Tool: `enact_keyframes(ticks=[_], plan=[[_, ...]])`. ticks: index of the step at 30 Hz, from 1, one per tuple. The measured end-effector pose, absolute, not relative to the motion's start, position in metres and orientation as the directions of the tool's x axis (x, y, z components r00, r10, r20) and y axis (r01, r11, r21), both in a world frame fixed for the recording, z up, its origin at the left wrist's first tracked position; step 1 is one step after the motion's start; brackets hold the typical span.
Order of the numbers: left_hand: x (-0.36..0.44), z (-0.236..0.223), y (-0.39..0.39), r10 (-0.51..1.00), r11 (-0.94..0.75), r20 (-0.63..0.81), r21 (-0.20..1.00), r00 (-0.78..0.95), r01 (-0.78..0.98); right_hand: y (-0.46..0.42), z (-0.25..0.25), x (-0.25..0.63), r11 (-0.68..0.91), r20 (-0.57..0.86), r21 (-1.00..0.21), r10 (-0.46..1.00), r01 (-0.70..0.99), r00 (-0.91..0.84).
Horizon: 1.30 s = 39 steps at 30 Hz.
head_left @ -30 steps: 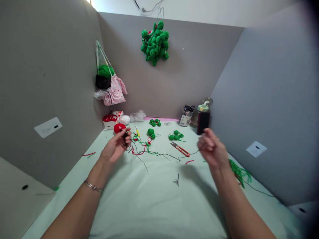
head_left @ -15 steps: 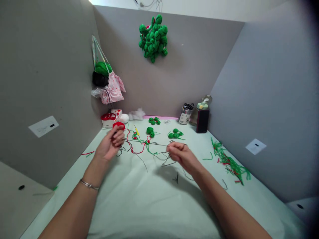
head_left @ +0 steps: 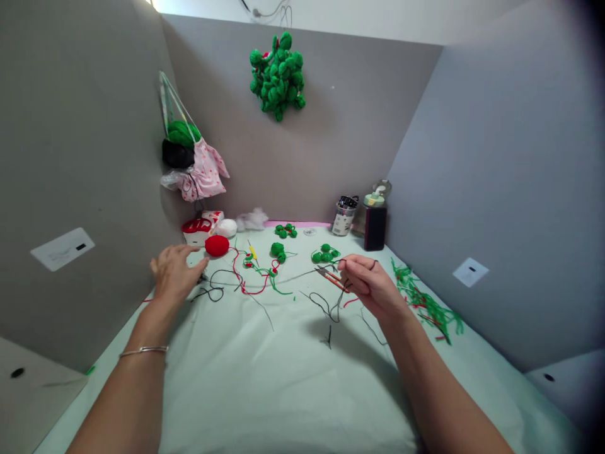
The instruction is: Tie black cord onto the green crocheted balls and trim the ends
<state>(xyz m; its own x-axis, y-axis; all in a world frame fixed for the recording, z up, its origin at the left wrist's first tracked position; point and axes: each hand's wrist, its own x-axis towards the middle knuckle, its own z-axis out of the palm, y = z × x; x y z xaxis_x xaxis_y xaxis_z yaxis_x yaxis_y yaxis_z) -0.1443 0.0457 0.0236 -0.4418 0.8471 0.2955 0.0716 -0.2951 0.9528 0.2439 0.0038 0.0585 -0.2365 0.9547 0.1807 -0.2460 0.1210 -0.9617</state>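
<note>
My right hand (head_left: 366, 280) pinches a black yarn strand (head_left: 302, 274) between thumb and fingers, above the table. The strand runs left across the table towards my left hand (head_left: 174, 271). Palm down, that hand hovers at the left with thumb and fingers apart, beside a red yarn ball (head_left: 217, 246). Something dark shows under its thumb, mostly hidden. Orange-handled snips (head_left: 333, 277) lie just behind my right fingertips. Between the hands are a green and red crocheted piece (head_left: 273, 272) with loose red yarn and a yellow-handled hook (head_left: 253, 252).
Green crocheted clusters (head_left: 326, 253) and a white ball (head_left: 226, 227) sit towards the back. A pen cup (head_left: 344, 217) and a dark phone-like slab (head_left: 375, 228) stand back right. Yarn scraps (head_left: 428, 302) line the right edge. A green bundle (head_left: 278, 75) hangs on the partition.
My left hand has turned palm down, moved left and spread its fingers. My right hand has shifted slightly right, still pinching black yarn, uncovering the snips. The view has turned slightly.
</note>
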Motion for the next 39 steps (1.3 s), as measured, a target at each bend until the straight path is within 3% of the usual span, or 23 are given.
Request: enact_keyframes(ticks=[1,3,4,8,11,14,18,21,24,25,27,30,32,34,36,39], plan=[[-0.130,0.025,0.041,0.834,-0.309,0.339,0.941,-0.436,0.140,0.003,0.058,0.241,0.113,0.172,-0.967,0.951,-0.229,-0.258],[-0.094,0.027,0.029,0.844,-0.341,0.467,0.846,-0.262,0.409,0.000,0.058,0.235,0.098,0.159,-0.974,0.937,-0.204,-0.311],[-0.075,0.028,0.020,0.865,-0.364,0.467,0.834,-0.181,0.414,-0.001,0.057,0.232,0.089,0.152,-0.977,0.928,-0.194,-0.340],[-0.015,0.031,-0.012,0.929,-0.306,0.281,0.949,0.239,0.073,-0.005,0.053,0.222,0.060,0.119,-0.987,0.896,-0.149,-0.427],[0.001,0.030,-0.024,0.894,-0.147,0.177,0.984,0.412,-0.105,-0.007,0.048,0.217,0.032,0.088,-0.992,0.878,-0.126,-0.470],[0.002,0.028,-0.026,0.852,-0.001,0.073,0.990,0.518,-0.139,-0.009,0.046,0.213,0.018,0.072,-0.993,0.870,-0.115,-0.487],[0.000,0.028,-0.024,0.857,-0.056,0.077,0.997,0.509,-0.057,-0.008,0.046,0.212,0.019,0.067,-0.994,0.878,-0.106,-0.473],[-0.015,0.031,-0.015,0.876,-0.143,0.138,0.989,0.463,-0.025,-0.001,0.047,0.220,0.025,0.096,-0.981,0.922,-0.191,-0.375],[-0.063,0.034,0.006,0.943,-0.270,0.252,0.961,0.216,0.057,0.009,0.050,0.236,0.086,0.153,-0.945,0.969,-0.317,-0.192],[-0.084,0.034,0.015,0.939,-0.343,0.339,0.927,0.054,0.152,0.012,0.051,0.240,0.103,0.162,-0.937,0.975,-0.333,-0.153],[-0.123,0.034,0.031,0.792,-0.423,0.567,0.777,-0.226,0.467,0.014,0.053,0.245,0.103,0.158,-0.938,0.977,-0.331,-0.143],[-0.141,0.036,0.038,0.610,-0.339,0.730,0.591,-0.307,0.732,0.010,0.053,0.240,0.074,0.141,-0.954,0.966,-0.291,-0.216],[-0.117,0.039,0.026,0.619,-0.418,0.737,0.603,-0.273,0.679,0.005,0.051,0.231,0.065,0.133,-0.968,0.951,-0.242,-0.278],[-0.076,0.042,0.006,0.787,-0.481,0.597,0.751,-0.156,0.452,-0.001,0.048,0.221,0.073,0.127,-0.982,0.935,-0.172,-0.332],[-0.037,0.043,-0.013,0.903,-0.425,0.399,0.884,0.161,0.194,-0.007,0.045,0.212,0.093,0.120,-0.992,0.913,-0.087,-0.389],[-0.007,0.040,-0.027,0.862,-0.320,0.221,0.935,0.456,0.152,-0.015,0.043,0.202,0.099,0.072,-0.995,0.876,0.033,-0.476]])
